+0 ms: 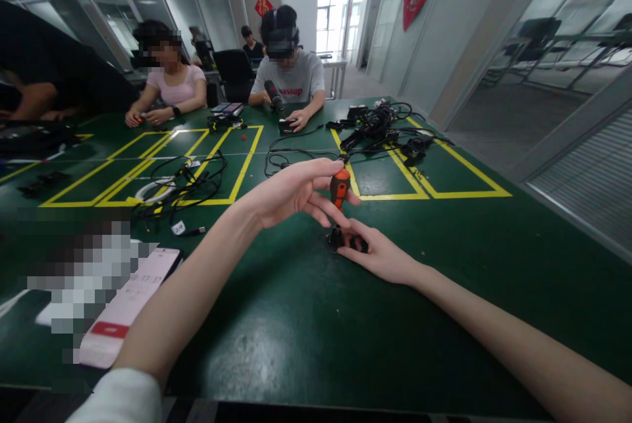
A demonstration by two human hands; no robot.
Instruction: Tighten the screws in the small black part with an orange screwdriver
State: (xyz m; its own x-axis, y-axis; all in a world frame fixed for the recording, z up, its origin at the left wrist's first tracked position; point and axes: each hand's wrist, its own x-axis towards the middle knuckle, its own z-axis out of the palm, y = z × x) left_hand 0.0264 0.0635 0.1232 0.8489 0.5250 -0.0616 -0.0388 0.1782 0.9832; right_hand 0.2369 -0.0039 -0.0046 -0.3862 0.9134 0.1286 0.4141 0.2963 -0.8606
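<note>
An orange-and-black screwdriver (340, 185) stands nearly upright over the table, its tip pointing down. My left hand (296, 196) grips its handle, with one finger reaching over the top end. Directly below is a small black part (336, 239) resting on the green tabletop; its exact kind is unclear. My right hand (380, 255) pinches this part from the right side, fingers closed on it. The screwdriver's tip is hard to make out, so I cannot tell whether it touches the part.
Black cables (375, 124) lie heaped at the back right, and more loose cables (197, 176) at the left. A phone (131, 304) lies near my left forearm. Yellow tape (469, 195) marks the green table (276, 337). Across it, a person (301, 81) holds a power drill (273, 94).
</note>
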